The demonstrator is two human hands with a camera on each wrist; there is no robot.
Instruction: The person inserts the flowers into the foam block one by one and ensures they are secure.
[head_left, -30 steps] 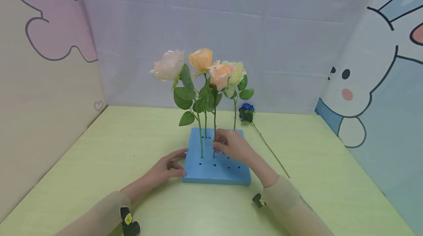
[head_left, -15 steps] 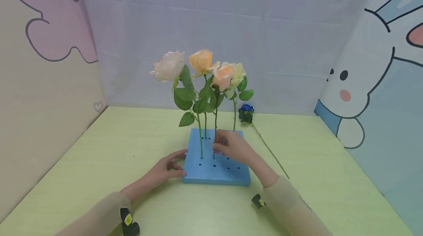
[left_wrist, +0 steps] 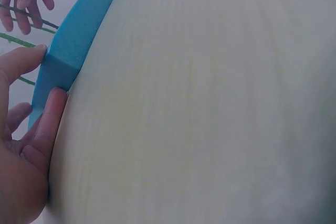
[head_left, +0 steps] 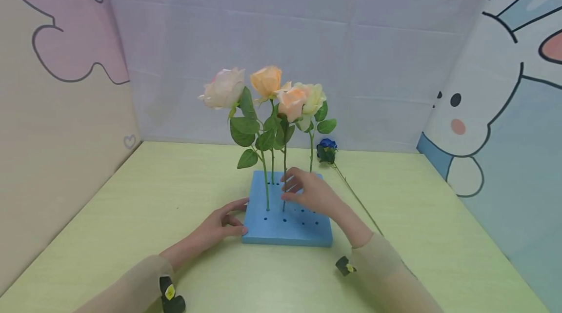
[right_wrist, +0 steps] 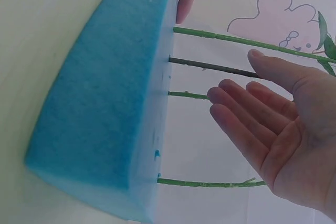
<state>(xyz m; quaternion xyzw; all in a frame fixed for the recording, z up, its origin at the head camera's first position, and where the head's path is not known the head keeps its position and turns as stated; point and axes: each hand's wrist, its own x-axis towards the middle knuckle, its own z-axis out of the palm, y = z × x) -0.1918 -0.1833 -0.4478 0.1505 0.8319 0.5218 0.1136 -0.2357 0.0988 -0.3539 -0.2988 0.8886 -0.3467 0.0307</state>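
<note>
A peach rose [head_left: 291, 102] stands upright, its dark stem [right_wrist: 210, 67] in a hole of the blue foam block [head_left: 285, 232]. My right hand [head_left: 313, 192] is around that stem, thumb and fingers spread apart; the right wrist view shows the stem passing behind the thumb. My left hand [head_left: 217, 224] rests against the block's left side, thumb near the front corner and fingers farther back. Three more roses stand in the block: a pale pink one [head_left: 225, 89], an orange one [head_left: 266, 81] and a pale yellow one [head_left: 315, 99] partly behind the peach bloom.
A blue rose [head_left: 327, 151] lies on the light yellow table [head_left: 202, 274] behind and right of the block, its long stem pointing toward the front right. Several small holes show in the block's top. A pale curtain [head_left: 184, 59] hangs behind the table.
My right thumb and fingers have parted from their pinch on the dark stem. The peach rose leans slightly back to the left and stands by itself. The left hand stays in place.
</note>
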